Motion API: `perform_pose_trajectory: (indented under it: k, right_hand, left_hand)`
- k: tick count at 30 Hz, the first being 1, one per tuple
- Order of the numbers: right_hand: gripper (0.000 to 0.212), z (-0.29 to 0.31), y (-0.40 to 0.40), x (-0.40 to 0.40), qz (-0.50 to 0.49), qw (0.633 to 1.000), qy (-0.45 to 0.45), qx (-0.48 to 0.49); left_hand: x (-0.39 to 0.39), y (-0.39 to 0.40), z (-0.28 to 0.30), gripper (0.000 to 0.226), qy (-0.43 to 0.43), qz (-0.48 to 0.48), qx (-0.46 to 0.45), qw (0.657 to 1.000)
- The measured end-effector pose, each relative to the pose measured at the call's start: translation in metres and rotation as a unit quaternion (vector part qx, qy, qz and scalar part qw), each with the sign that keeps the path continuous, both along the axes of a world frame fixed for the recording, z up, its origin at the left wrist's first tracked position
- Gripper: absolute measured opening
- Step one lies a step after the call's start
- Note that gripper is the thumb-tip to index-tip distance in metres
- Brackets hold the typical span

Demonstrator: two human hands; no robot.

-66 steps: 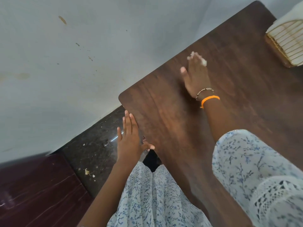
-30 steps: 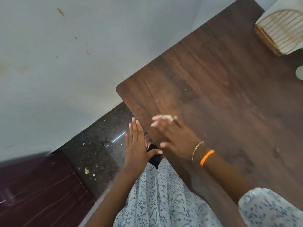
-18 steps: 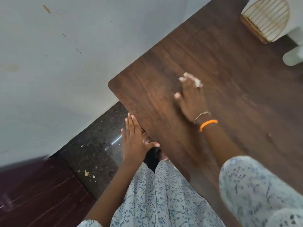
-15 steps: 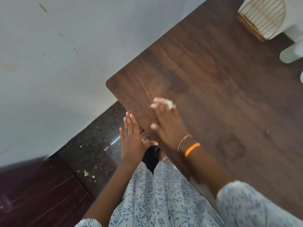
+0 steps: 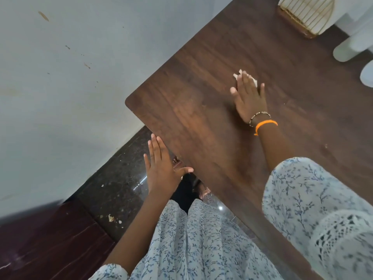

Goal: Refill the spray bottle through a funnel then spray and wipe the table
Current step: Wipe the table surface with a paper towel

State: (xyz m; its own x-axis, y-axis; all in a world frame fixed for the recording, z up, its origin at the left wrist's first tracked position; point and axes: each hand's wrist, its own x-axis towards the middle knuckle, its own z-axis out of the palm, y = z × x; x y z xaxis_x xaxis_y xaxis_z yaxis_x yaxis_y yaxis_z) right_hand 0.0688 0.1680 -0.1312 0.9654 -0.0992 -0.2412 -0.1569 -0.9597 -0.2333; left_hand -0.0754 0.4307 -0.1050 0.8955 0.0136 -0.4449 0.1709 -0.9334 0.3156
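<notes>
Wall (image 5: 66, 93): pale grey, a few brown flecks on it; it fills the upper left of the view. No writing on it.
Table (image 5: 212, 138): dark wood grain top with a rounded corner toward the wall. It carries no readable label or brand.
Floor (image 5: 113, 178): dark speckled stone between wall and table, with small light scraps lying on it; a reddish-brown strip adjoins it at lower left.
Dress (image 5: 193, 243): white with small blue sprigs, lace at the right sleeve. No print that reads as text.
Basket (image 5: 304, 15): pale wicker with a wire grid, on the far end of the table, well apart from both hands.
White items (image 5: 351, 47): smooth rounded shapes at the right edge, cut off by the frame; what they are cannot be told, and no label shows.
Right hand (image 5: 249, 98): flat on the table, palm down, fingers spread and pressing on the tissue; a beaded bracelet and an orange band circle the wrist.
Left hand (image 5: 161, 166): fingers straight and together, thumb out, holding nothing, just beside the near edge of the table above the floor.
Tissue (image 5: 238, 74): small, white, crumpled, pinned to the table under the right fingertips, its edges showing past them.
</notes>
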Motion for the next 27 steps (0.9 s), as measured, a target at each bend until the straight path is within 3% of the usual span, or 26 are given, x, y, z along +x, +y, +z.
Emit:
perform_pose_trajectory:
  k: [3,6,9,10,13,16,19,21,25,27]
  right_hand:
    - [0.067,0.005,0.032,-0.021,0.024,0.999,-0.037,0.019]
    - [0.065,0.008,0.094,-0.087,0.196,0.975,-0.055,0.087]
    - [0.07,0.007,0.126,-0.126,0.346,0.936,-0.022,0.051]
    - [0.069,0.006,0.123,-0.118,0.371,0.928,-0.028,0.029]
    - [0.065,0.005,0.096,-0.059,0.321,0.946,-0.042,0.001]
    - [0.063,0.008,0.069,0.007,0.194,0.98,0.013,-0.035]
    - [0.067,0.009,0.075,0.028,0.133,0.991,0.022,-0.011]
    - [0.079,0.011,0.1,0.005,0.171,0.985,-0.004,0.011]
    - [0.079,0.016,0.144,-0.066,0.354,0.935,0.01,0.028]
    - [0.075,0.015,0.139,-0.06,0.396,0.918,0.008,0.008]
  left_hand:
    - [0.0,-0.001,0.0,0.13,0.003,0.0,0.0,1.0]
    - [0.001,-0.002,0.0,0.127,0.007,-0.006,0.009,1.0]
    - [0.002,-0.002,0.002,0.106,-0.014,-0.012,0.015,1.0]
    - [0.002,-0.002,0.002,0.109,-0.007,-0.012,0.018,1.0]
    - [0.005,-0.002,0.004,0.128,0.026,-0.015,0.033,0.999]
    - [0.005,0.0,0.004,0.13,0.032,-0.024,0.048,0.998]
    - [0.005,-0.001,0.004,0.13,0.035,-0.022,0.051,0.998]
    - [0.006,-0.001,0.004,0.13,0.041,-0.017,0.043,0.998]
    - [0.006,-0.002,0.007,0.128,0.043,-0.025,0.045,0.998]
    - [0.008,-0.002,0.007,0.128,0.047,-0.03,0.052,0.997]
